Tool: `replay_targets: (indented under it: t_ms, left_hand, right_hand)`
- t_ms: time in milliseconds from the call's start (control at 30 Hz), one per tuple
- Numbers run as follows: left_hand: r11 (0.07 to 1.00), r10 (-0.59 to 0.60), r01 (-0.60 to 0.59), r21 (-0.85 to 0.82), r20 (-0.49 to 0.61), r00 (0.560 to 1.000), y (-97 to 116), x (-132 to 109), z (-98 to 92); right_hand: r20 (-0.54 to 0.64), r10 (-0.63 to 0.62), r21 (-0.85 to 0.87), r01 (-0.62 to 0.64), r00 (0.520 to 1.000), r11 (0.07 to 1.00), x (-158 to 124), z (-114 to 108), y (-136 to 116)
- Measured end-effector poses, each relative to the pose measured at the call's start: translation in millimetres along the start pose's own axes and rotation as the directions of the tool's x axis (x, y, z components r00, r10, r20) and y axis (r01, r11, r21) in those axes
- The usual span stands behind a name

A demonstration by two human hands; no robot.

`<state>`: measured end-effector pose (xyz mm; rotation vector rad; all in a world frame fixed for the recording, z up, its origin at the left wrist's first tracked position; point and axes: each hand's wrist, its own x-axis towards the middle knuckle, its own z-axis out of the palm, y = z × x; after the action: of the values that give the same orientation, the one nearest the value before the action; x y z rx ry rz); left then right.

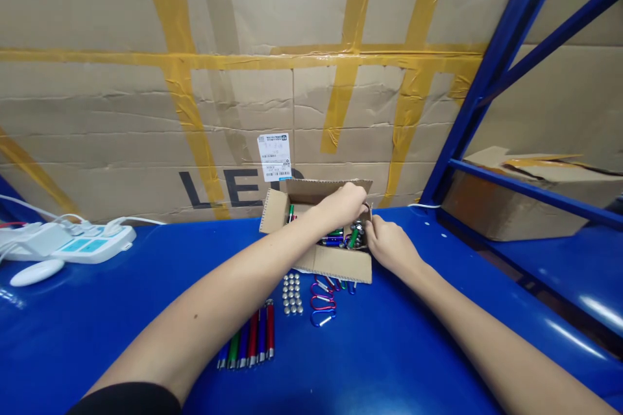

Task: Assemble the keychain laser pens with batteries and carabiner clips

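A small open cardboard box (343, 263) with raised flaps stands against the big carton. My left hand (344, 202) reaches over it, fingers curled closed at its right end, by the far corner; the fingertips are partly hidden. Around the edge of that same end closes my right hand (392, 243), thumb up against the cardboard. Inside lie shiny green and blue metal tubes (333, 239) and small silver parts. In front of the box are rows of silver button-like pieces (293, 294) and coloured carabiners (323, 302). Several red, blue and green metal tubes (252, 339) lie side by side, partly behind my left forearm.
A huge taped carton (243, 104) walls off the back of the blue table (370, 356). At the left sit a white power strip (92, 243) with cables and a white oval object (37, 273). To the right are a blue metal frame (481, 94) and another open carton (516, 204).
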<state>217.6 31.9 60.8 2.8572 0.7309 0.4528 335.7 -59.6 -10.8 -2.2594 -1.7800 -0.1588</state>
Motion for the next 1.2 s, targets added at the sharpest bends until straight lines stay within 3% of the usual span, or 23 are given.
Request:
replay_targets:
  t_ms: [100,233,300,667,767,967,1200]
  left_hand:
    - [0.998,0.046,-0.046,0.045,-0.002,0.999,-7,-21,2.8]
    - [0.993,0.035,-0.059,0.105,0.22,0.975,-19,-53,4.4]
    - [0.99,0.054,-0.087,0.108,0.272,0.961,-20,-61,8.8]
    - [0.996,0.018,-0.044,0.084,0.293,0.956,-18,-51,20.0]
    - [0.994,0.023,-0.054,0.093,0.306,0.952,-11,-50,16.8]
    - [0.981,-0.105,0.043,0.189,0.335,0.936,10,-47,15.5]
    - [0.987,-0.035,-0.022,0.159,0.348,0.937,13,-52,14.9]
  right_hand:
    - [-0.005,0.009,-0.002,-0.009,1.0,1.0,0,0,0]
    - [-0.006,0.011,-0.012,-0.011,1.0,1.0,-1,-1,-2]
    - [-0.01,0.011,-0.018,-0.011,1.0,1.0,-1,-1,-2]
    - [-0.007,0.008,-0.01,-0.008,1.0,1.0,-1,1,0]
    - [-0.01,0.003,-0.02,-0.004,1.0,1.0,-2,0,-1]
    - [0.0,0.014,-0.034,-0.014,1.0,0.999,-2,-2,-3]
    - [-0.005,0.024,-0.022,-0.024,1.0,0.999,0,0,1]
